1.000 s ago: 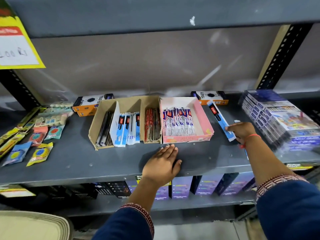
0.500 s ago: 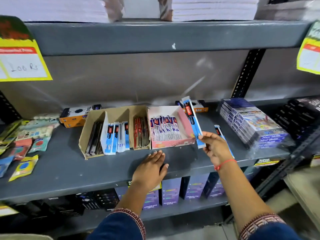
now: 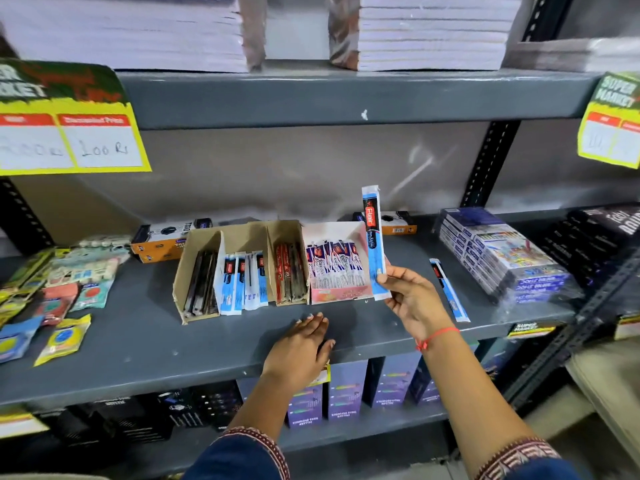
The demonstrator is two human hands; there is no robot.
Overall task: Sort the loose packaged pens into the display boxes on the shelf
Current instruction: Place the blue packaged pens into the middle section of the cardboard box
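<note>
Pen packet upright in right hand's grip.

head cam | worn, wide-angle | faces fwd/down at shelf | close, arm's reach

We see blue-white pen packet with red-black label, pink display box, brown cardboard box, grey shelf, red wrist thread

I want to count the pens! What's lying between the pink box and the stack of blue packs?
One loose blue pen packet on bare shelf, seen in the head view.
</note>
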